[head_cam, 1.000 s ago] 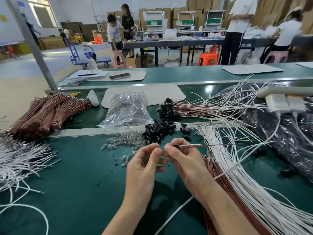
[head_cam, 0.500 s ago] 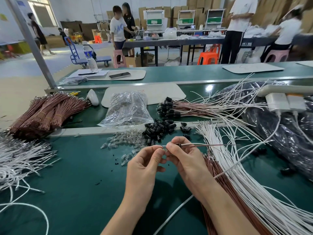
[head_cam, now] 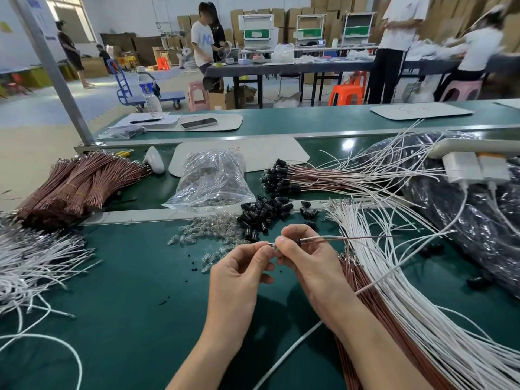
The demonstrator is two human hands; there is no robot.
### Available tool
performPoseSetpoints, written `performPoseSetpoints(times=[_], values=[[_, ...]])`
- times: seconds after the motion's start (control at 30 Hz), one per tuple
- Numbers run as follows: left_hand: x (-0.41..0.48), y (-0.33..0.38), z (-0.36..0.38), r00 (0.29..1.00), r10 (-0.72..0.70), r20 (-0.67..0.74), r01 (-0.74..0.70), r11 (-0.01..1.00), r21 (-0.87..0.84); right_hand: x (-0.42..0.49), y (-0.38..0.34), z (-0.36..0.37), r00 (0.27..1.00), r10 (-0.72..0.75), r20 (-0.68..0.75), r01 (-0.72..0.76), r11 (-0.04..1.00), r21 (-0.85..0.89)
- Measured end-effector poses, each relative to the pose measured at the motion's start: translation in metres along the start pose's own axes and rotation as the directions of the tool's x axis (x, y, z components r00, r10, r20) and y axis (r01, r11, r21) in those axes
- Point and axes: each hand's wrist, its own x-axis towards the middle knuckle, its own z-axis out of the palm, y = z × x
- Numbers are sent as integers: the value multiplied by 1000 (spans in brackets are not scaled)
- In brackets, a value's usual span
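The wire point(head_cam: 337, 238) is thin, a brown and a white strand together. It runs from the right hand point(head_cam: 306, 257) out to the right, just above the table point(head_cam: 126, 305). It looks very light and it bends easily, so I think it is best held near its end, behind the small black cap point(head_cam: 297, 241), where the right hand pinches it. The left hand point(head_cam: 239, 274) pinches a tiny clear bulb point(head_cam: 271, 244) at that end. The bulb seems to be glass, smooth and fragile, so only soft pressure is good. The two hands meet at the fingertips. Just beyond the hands lie loose bulbs point(head_cam: 211, 229) and glossy black caps point(head_cam: 264, 212), and further beyond a crinkled plastic bag point(head_cam: 211, 178). To the right of the right hand, long white wires point(head_cam: 422, 305) fan out.
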Motion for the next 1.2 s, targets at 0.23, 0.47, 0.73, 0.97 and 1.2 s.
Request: performPoseSetpoints(times=[0.23,0.47,0.73,0.97,1.2], values=[[1,0,-2,998,-57,30,59,997,-54,0,0,-2,997,45,58,-48,998,47],[1,1,-3,996,-91,18,92,990,-111,-1,3,-4,988,45,145,-46,999,9],[2,1,-5,983,-172,60,179,976,-125,0,7,-6,988,34,153,-25,998,-60],[2,0,-5,988,-140,65,146,986,-83,-2,4,-8,985,40,168,-19,992,-123],[0,-1,-4,998,-12,56,10,999,48,-3,2,-10,980,65,186,-47,994,-100]])
